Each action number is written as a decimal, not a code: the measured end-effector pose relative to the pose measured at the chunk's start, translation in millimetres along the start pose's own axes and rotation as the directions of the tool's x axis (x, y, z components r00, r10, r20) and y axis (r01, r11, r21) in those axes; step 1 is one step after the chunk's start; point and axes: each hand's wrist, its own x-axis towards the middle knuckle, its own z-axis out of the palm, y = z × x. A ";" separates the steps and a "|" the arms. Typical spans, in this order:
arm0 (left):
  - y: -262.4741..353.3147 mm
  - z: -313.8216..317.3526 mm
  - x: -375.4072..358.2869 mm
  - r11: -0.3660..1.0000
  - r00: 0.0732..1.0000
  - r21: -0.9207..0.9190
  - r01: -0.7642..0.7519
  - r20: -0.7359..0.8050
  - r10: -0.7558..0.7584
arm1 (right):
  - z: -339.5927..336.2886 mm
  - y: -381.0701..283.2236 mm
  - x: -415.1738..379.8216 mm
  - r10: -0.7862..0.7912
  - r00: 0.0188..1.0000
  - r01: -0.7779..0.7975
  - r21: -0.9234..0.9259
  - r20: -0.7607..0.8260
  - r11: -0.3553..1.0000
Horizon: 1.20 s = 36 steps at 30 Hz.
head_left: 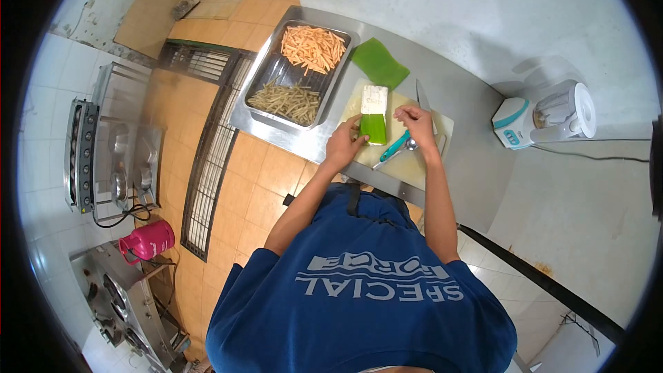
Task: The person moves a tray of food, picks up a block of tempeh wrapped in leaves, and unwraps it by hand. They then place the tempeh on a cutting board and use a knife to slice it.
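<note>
A white block of tempeh (pixel 373 100) lies on the pale cutting board (pixel 356 100), its near half covered by a green leaf strip (pixel 373 129). My left hand (pixel 343 144) grips the block's left side, with the thumb on the leaf. To the right of the block, my right hand (pixel 418 124) is closed, its fingertips pinched together; what they hold, if anything, I cannot tell. Beneath that hand lie a teal-handled tool (pixel 396 145) and a round metal piece (pixel 411 144). A knife blade (pixel 422 97) points away beyond my right fingers.
A metal tray (pixel 276 69) holds orange sticks (pixel 312 47) and greenish cut strips (pixel 284 101). A green leaf sheet (pixel 380 63) lies behind the board. At the right stands a white blender (pixel 512 123) with a cord. On the left are a floor grate (pixel 214 166), a pink gas cylinder (pixel 148 240) and a stove (pixel 114 297).
</note>
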 end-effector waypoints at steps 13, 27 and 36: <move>-3.6 1.0 0.0 1.000 1.000 0.014 -0.019 -0.012 0.019 | 54.6 -0.1 -45.3 0.241 0.970 -0.239 0.081 -0.017 0.968; -6.2 -3.3 2.7 0.997 0.999 -0.083 -0.003 0.043 0.007 | 84.3 0.4 -56.7 -0.134 0.949 0.073 -0.216 -0.285 0.974; -9.9 -2.3 3.9 0.999 0.999 -0.045 -0.031 0.029 0.032 | 88.6 -11.9 -59.0 -0.189 0.946 0.066 -0.415 -0.265 0.907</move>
